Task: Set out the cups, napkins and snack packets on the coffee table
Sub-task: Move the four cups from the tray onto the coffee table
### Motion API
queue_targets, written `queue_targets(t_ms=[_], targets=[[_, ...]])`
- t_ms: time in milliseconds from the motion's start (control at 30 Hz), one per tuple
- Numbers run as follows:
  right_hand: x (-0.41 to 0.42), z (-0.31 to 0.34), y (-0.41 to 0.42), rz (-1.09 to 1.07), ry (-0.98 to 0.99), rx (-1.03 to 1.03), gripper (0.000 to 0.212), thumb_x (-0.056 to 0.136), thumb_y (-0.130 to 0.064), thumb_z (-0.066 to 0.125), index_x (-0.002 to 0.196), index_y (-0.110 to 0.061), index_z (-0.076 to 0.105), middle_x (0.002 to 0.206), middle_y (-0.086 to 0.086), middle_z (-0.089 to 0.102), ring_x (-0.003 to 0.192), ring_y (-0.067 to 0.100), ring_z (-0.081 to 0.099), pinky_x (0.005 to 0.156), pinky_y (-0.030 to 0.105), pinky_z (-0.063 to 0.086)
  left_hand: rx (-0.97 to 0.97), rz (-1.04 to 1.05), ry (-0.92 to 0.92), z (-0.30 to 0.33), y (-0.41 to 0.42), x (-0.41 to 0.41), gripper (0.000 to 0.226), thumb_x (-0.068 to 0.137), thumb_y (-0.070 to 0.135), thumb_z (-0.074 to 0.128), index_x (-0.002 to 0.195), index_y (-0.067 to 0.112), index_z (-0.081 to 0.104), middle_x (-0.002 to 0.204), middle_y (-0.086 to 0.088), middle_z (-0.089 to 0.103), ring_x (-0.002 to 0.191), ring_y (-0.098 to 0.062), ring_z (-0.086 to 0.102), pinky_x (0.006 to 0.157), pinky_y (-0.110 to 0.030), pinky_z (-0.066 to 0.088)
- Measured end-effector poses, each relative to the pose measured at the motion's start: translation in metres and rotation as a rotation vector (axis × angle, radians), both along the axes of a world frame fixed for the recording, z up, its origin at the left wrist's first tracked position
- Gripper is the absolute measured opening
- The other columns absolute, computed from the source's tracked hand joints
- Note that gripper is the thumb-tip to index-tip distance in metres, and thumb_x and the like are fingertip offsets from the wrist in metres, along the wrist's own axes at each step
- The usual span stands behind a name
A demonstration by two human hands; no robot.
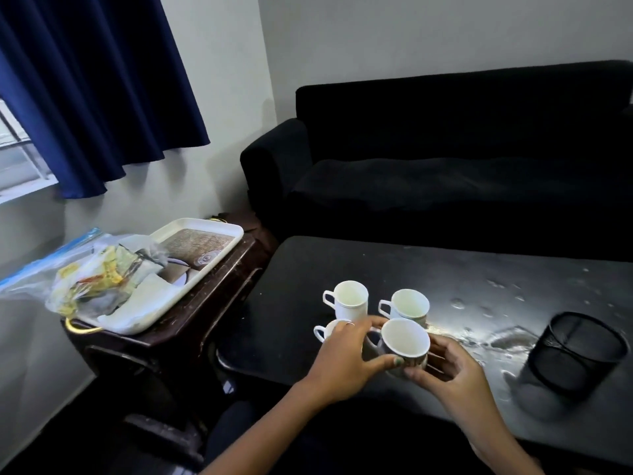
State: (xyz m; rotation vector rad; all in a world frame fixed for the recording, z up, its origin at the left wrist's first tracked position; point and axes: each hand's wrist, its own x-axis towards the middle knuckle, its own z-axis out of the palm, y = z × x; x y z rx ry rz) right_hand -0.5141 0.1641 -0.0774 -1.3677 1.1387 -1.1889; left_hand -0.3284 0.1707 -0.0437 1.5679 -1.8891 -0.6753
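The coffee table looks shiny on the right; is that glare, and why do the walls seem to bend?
Head view: yes, glare on the coffee table whitens the top near the mesh pot; the sofa sinks into shadow; the wide-angle lens bows the curtain and wall edges.

words on the cups [350, 299]: none can be read
words on the snack packets [99, 279]: bright colours show, but the print is too blurry to read
words on the tray [205, 224]: only a pattern, no letters
numbers or signs anywhere: none can be read
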Motion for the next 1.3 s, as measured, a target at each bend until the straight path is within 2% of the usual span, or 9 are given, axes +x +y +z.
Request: queue_targets(t_ms=[233,400,633,733,867,1067,1133,1233,1300], targets=[[-0.026,-0.031,0.005,-0.05,0.024,0.078,0.055,0.06,0.018,0.076,0.098,-0.018,0.06,0.098,-0.005,0.068,0.08,-0.01,0.066,0.068,0.002,0.048,0.06,-0.033,-0.111,-0.026,0.002,-0.036,0.058,0.082,0.042,0.068,0.135,0.032,0.047,0.13,0.007,0.053,0.121,-0.01,0.045,0.103,-0.03,0.04],[-0.026,-0.039,0.004,-0.06,0.025,0.076,0.052,0.063,0.022,0.071,0.1,-0.013,0.058,0.097,-0.007,0.066,0.081,0.0,0.065,0.068,0.001,0.046,0.108,-0.018,-0.101,-0.034,-0.001,-0.043,0.059,0.083,0.036,0.068,0.137,0.029,0.046,0.134,0.006,0.052,0.124,-0.009,0.046,0.104,-0.031,0.04],[-0.016,-0.04,-0.006,-0.064,0.016,0.081,0.052,0.066,0.016,0.073,0.107,-0.01,0.055,0.099,-0.01,0.064,0.09,-0.002,0.059,0.07,0.0,0.045,0.108,0.04,-0.084,-0.036,-0.008,-0.045,0.056,0.084,0.03,0.066,0.136,0.029,0.045,0.138,0.007,0.049,0.122,-0.009,0.048,0.102,-0.028,0.041],[-0.014,-0.041,-0.011,-0.055,0.041,0.097,0.053,0.066,0.011,0.075,0.106,-0.016,0.055,0.099,-0.011,0.065,0.092,-0.002,0.06,0.073,0.003,0.046,0.12,0.059,-0.098,-0.038,-0.011,-0.046,0.056,0.084,0.028,0.064,0.137,0.028,0.044,0.139,0.01,0.048,0.124,-0.011,0.047,0.101,-0.033,0.043],[-0.011,-0.043,-0.015,-0.057,0.081,0.116,0.054,0.068,0.006,0.077,0.11,-0.017,0.053,0.104,-0.004,0.065,0.098,0.011,0.061,0.084,0.017,0.045,0.144,0.074,-0.185,-0.04,-0.015,-0.047,0.067,0.088,0.029,0.061,0.147,0.026,0.031,0.155,0.01,0.03,0.141,-0.01,0.03,0.108,-0.031,0.036],[-0.012,-0.036,-0.013,-0.002,0.097,0.146,0.061,0.069,0.004,0.077,0.115,-0.023,0.047,0.11,-0.011,0.059,0.103,0.003,0.057,0.083,0.011,0.044,0.178,0.098,-0.199,-0.038,-0.006,-0.051,0.079,0.091,0.038,0.055,0.153,0.031,0.007,0.162,0.009,0.0,0.148,-0.01,0.013,0.107,-0.037,0.037],[-0.012,-0.032,-0.008,-0.001,0.085,0.151,0.068,0.069,0.003,0.077,0.122,-0.024,0.043,0.116,-0.01,0.054,0.106,0.002,0.053,0.089,0.009,0.042,0.164,0.125,-0.151,-0.036,0.003,-0.052,0.084,0.091,0.04,0.055,0.153,0.034,-0.001,0.162,0.013,-0.004,0.148,-0.007,0.01,0.106,-0.037,0.037],[-0.012,-0.022,0.0,-0.069,0.149,0.114,0.071,0.073,-0.004,0.077,0.13,-0.023,0.041,0.126,-0.005,0.045,0.119,0.01,0.044,0.105,0.028,0.034,0.063,0.171,-0.096,-0.031,0.019,-0.048,0.078,0.091,0.044,0.054,0.152,0.038,0.004,0.159,0.021,0.012,0.142,0.0,0.02,0.1,-0.028,0.038],[-0.01,-0.012,0.004,-0.118,0.194,-0.022,0.058,0.075,-0.001,0.073,0.12,-0.027,0.048,0.124,-0.004,0.05,0.118,0.009,0.046,0.104,0.026,0.034,-0.045,0.214,-0.08,-0.025,0.026,-0.04,0.064,0.091,0.043,0.052,0.147,0.043,0.022,0.148,0.025,0.035,0.13,0.004,0.036,0.092,-0.021,0.04]])
